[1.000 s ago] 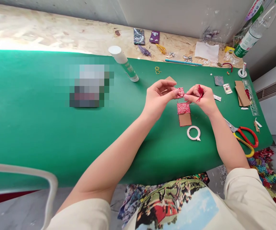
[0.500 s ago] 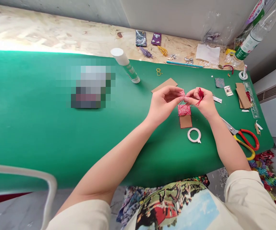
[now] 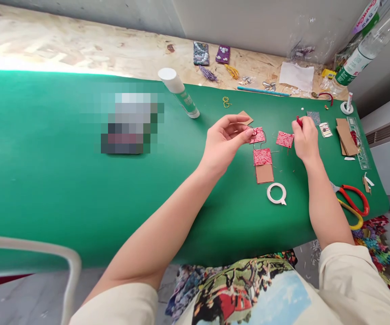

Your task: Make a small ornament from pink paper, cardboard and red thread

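My left hand (image 3: 227,140) pinches a dark cord (image 3: 264,139), which loops down over the mat beside a red patterned piece (image 3: 258,135). To the right, my right hand (image 3: 305,137) is closed on a red tassel (image 3: 299,121), most of it hidden by the fingers. A second red patterned piece (image 3: 284,139) lies between the hands, close to the right one. Below them sits another red patterned piece (image 3: 262,156) with a bare brown card part (image 3: 265,174) under it. A white tape roll (image 3: 276,193) lies just below that.
Scissors (image 3: 354,201) with red and yellow handles lie right of my right forearm. A glue stick (image 3: 181,95) stands beyond my left hand. Brown card strips (image 3: 347,137) and a clear ruler (image 3: 360,146) are at the right. A bottle (image 3: 357,58) stands at the back right.
My hands, together before, have moved apart. The right one has gone right with the red tassel, and red patterned pieces and the looped cord now show between them.
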